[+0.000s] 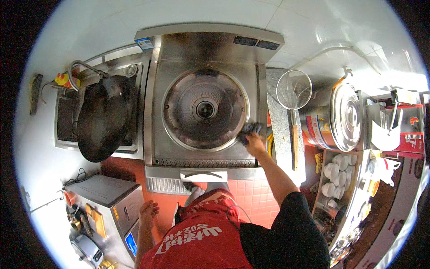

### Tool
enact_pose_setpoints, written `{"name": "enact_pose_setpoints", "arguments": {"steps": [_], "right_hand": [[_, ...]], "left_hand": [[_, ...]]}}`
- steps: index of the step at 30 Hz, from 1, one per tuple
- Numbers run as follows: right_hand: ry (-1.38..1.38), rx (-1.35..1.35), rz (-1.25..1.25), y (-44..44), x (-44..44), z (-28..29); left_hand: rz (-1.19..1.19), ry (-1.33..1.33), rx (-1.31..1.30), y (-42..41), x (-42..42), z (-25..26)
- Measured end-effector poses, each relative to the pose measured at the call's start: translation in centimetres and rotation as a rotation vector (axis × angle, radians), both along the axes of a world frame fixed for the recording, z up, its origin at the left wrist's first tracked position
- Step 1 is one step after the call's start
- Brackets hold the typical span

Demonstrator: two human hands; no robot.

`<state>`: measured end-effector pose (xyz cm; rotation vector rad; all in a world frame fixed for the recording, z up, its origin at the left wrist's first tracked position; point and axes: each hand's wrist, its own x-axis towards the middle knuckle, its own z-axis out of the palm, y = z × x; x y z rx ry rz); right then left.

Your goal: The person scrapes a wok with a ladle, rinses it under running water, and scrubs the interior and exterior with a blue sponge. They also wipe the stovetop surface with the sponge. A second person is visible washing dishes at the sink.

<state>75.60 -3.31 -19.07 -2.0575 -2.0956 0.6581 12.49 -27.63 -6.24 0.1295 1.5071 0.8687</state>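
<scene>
My right hand [256, 144] grips a dark, crumpled cloth [249, 130] and presses it on the stainless steel top of a wok stove [158, 127], at the right front of the round burner well. That burner well [181, 124] has a blackened metal bowl with a round burner head [205, 110] at its centre. No wok sits over it. My left hand [148, 212] hangs low at my left side, fingers loosely bent, holding nothing. A slotted drain channel [205, 163] runs along the stove's front edge.
Left, a black wok [104, 117] leans in a steel sink [142, 148] below a curved faucet [72, 74]. Right, a wire-mesh strainer [294, 90] lies on a speckled counter [278, 117] beside a lidded steel pot [347, 116]. White bowls [339, 178] fill a shelf. A steel cabinet [104, 190] stands lower left.
</scene>
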Motion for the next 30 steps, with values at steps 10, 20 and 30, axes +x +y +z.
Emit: {"name": "enact_pose_setpoints", "arguments": {"steps": [10, 20, 30], "right_hand": [[0.372, -0.316, -0.205, -6.7, -5.9, 2.6], [0.176, 0.142, -0.315, -5.9, -3.4, 2.4], [0.013, -0.069, -0.246, 8.3, 2.9, -2.7]], "left_hand": [[-0.055, 0.022, 0.005, -5.8, -4.7, 0.7], [-0.034, 0.183, -0.091, -6.9, -4.7, 0.9], [0.038, 0.157, -0.123, -2.1, -1.8, 2.2]]}}
